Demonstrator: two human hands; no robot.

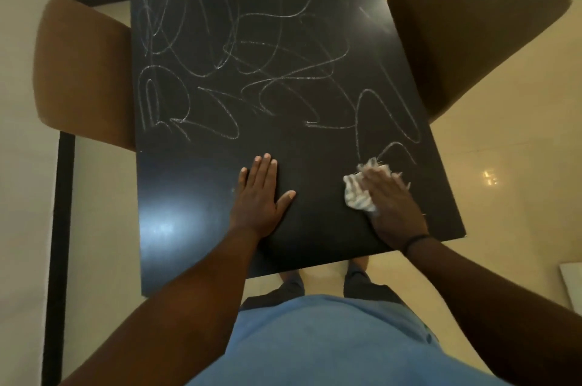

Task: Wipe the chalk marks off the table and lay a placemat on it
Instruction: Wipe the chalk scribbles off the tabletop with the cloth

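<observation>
A black table point(189, 228) fills the middle of the view. White chalk scribbles point(239, 52) cover its far and middle parts; the near strip shows none. My left hand point(261, 193) lies flat on the near part, fingers straight. My right hand point(390, 200) presses a crumpled white cloth point(357, 192) onto the table near its right edge, just below a chalk loop point(387, 121). The cloth sticks out to the left of my fingers and beyond them. No placemat is in view.
A brown chair point(82, 70) stands at the table's left side and another brown chair point(472, 23) at its right. The floor is cream tile point(504, 196). A white flat thing point(571, 281) shows at the right edge. My feet are under the near table edge.
</observation>
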